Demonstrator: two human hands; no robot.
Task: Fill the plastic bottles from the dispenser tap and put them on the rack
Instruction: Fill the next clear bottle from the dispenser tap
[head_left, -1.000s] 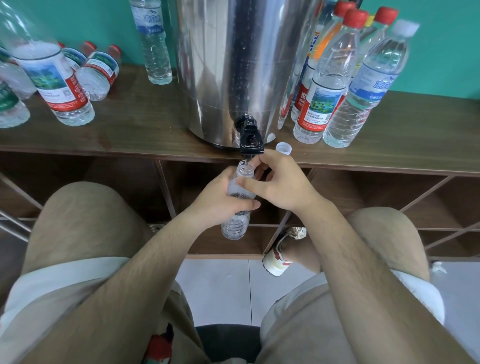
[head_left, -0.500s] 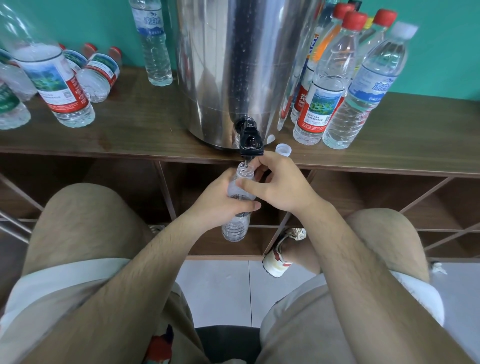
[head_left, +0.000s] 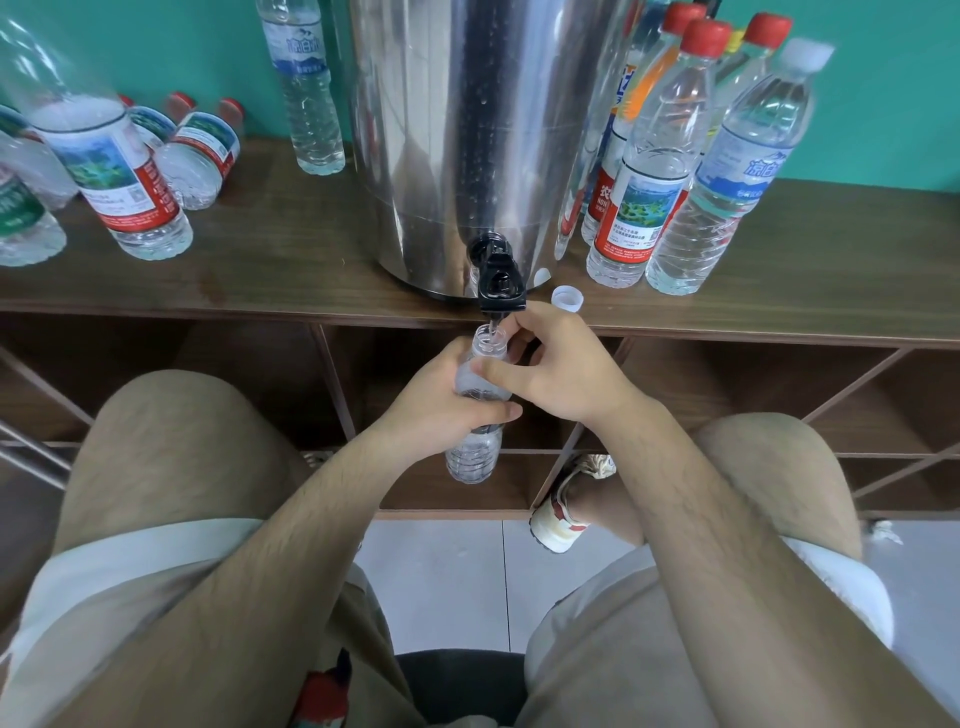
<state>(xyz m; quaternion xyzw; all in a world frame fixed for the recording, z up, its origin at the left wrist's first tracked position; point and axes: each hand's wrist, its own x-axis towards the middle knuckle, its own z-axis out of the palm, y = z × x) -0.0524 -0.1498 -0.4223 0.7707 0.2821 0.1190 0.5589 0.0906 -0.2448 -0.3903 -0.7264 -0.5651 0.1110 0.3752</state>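
Wooden rack top (head_left: 260, 280), teal wall behind; the steel dispenser (head_left: 467, 130) stands above the grip. We see the left hand (head_left: 441, 405) wrapped round the small bottle (head_left: 472, 452) at mid-body and the right hand (head_left: 561, 374) pinching its neck, mouth under the tap (head_left: 498, 283). We judge the thin plastic soft (squeezing would buckle it) and heavier as it fills. Water shows below the grip. Its cap (head_left: 567, 300) lies just right of the grip, and full capped bottles (head_left: 644, 197) stand beyond.

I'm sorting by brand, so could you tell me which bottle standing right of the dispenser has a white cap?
The rightmost, blue-labelled bottle; its neighbours show red or yellow caps.
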